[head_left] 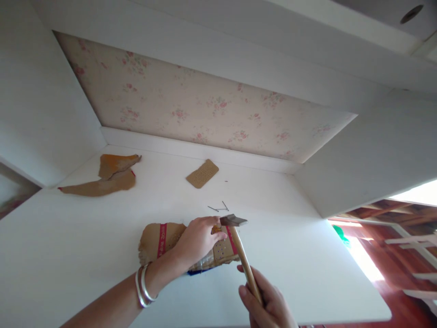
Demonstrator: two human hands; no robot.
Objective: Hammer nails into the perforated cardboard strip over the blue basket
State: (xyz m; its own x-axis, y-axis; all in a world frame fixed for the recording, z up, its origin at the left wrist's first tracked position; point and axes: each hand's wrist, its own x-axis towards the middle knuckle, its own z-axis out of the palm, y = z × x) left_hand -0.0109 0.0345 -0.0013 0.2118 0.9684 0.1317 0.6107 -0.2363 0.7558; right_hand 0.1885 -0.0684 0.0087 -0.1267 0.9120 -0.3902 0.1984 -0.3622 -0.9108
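My right hand point(268, 300) is wrapped round the wooden handle of a hammer point(243, 255). The metal hammer head point(234, 220) is just beside the fingertips of my left hand point(200, 239). Those left fingers are pinched together over a piece of brown cardboard point(150, 239) with red printed strips, and whatever they hold is hidden. Small holes dot the cardboard to the right of the hand. Under its near edge show some clear plastic and a dark blue edge. Several loose nails point(222, 208) lie on the white surface behind the hammer head.
A small perforated cardboard piece point(202, 174) lies toward the back of the white tabletop point(273, 255). Torn cardboard scraps point(112, 180) are at the back left. White side panels and an overhead shelf point(221, 54) enclose the tabletop; a reddish floor point(382, 300) shows at right.
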